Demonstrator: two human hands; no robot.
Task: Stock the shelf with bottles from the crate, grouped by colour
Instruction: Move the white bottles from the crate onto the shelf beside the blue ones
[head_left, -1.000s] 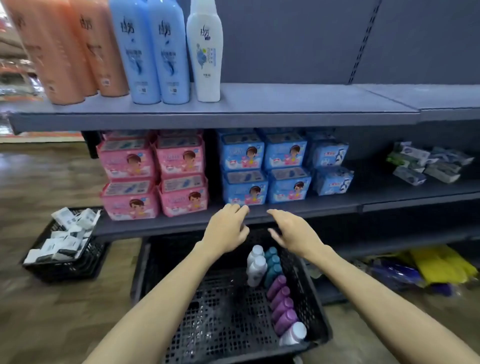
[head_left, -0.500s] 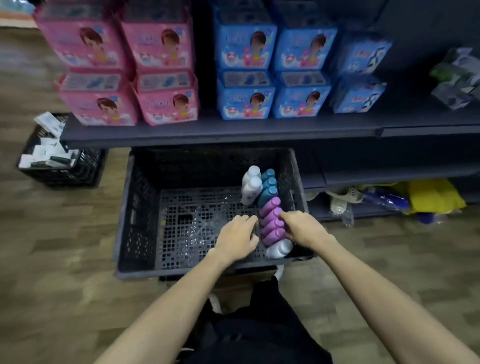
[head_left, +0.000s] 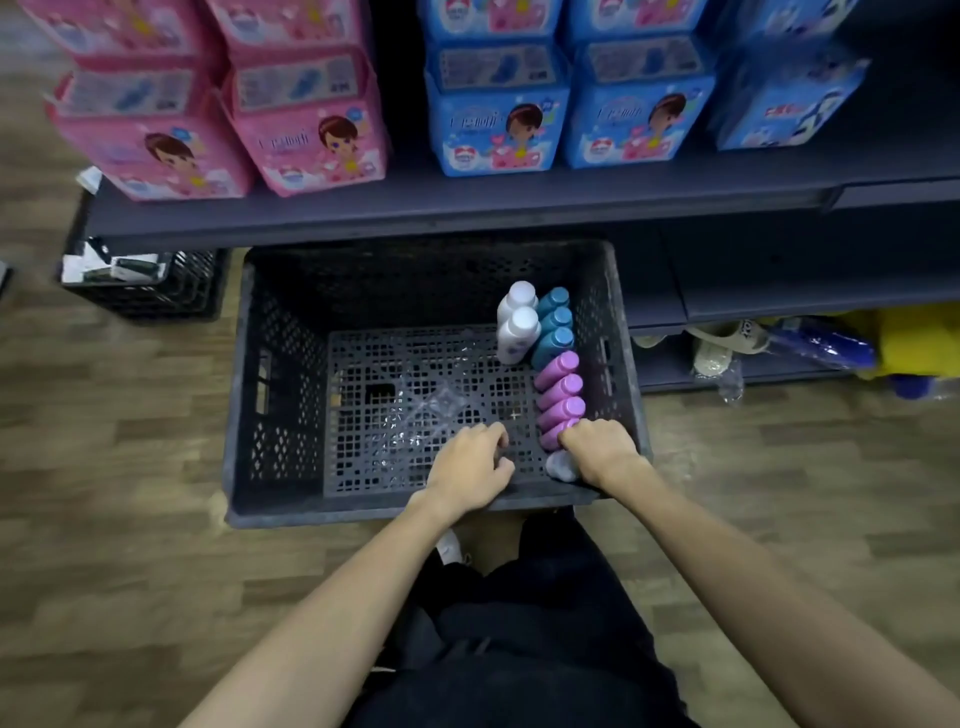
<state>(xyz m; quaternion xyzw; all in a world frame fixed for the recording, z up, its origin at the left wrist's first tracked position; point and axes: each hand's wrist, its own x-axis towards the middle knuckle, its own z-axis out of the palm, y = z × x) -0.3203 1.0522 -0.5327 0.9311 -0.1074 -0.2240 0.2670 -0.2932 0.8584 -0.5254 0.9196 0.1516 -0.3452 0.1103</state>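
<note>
A: Right hand (head_left: 602, 449) has dropped from the shelf edge (head_left: 467, 213); its grip curls over the nearest purple bottle (head_left: 550, 436), at the crate's (head_left: 415, 512) near-right corner.

B: Left hand (head_left: 470, 462)?

A: Loosely curled, seemingly empty. Picking begins.

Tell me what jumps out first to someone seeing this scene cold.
Both hands reach into a dark crate on the floor: the right hand is on the purple bottles along its right wall, the left hand beside it. Above, pink boxes and blue boxes fill the shelf.
</note>
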